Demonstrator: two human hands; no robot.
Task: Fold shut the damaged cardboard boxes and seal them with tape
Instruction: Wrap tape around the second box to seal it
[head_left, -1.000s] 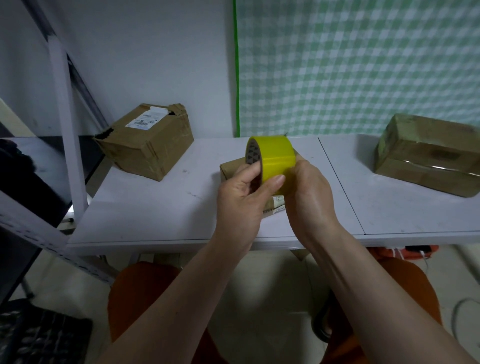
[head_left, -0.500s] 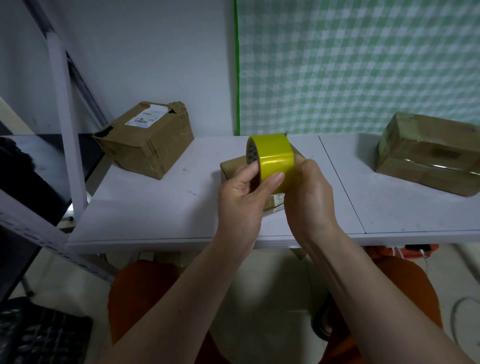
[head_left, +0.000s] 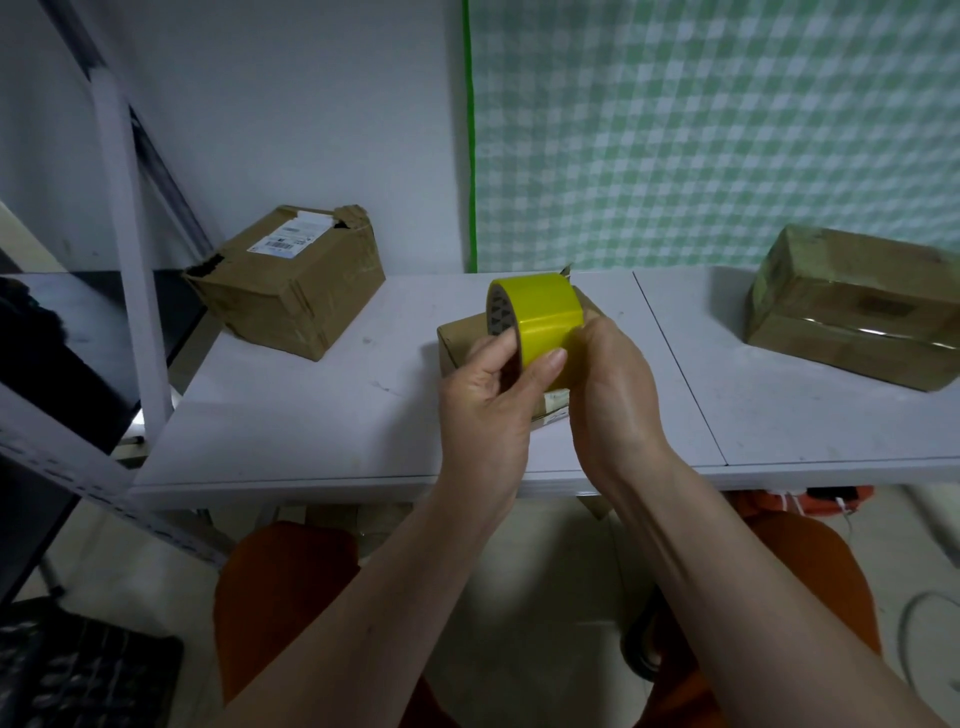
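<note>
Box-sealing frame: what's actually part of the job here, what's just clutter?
Job:
- yellow tape roll, held by left hand and right hand
- small box behind the roll
- torn box with label, left
- taped box, right

Lying about:
- keyboard, bottom left
- black screen, left
- green checked cloth

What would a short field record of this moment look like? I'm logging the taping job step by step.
tape: yellow tape roll held in both hands above the table
left hand: thumb on the roll's face
right hand: gripping the roll's right side
box in work: small box behind the hands
other boxes: torn box at left; taped box at right
surface: white table
</note>
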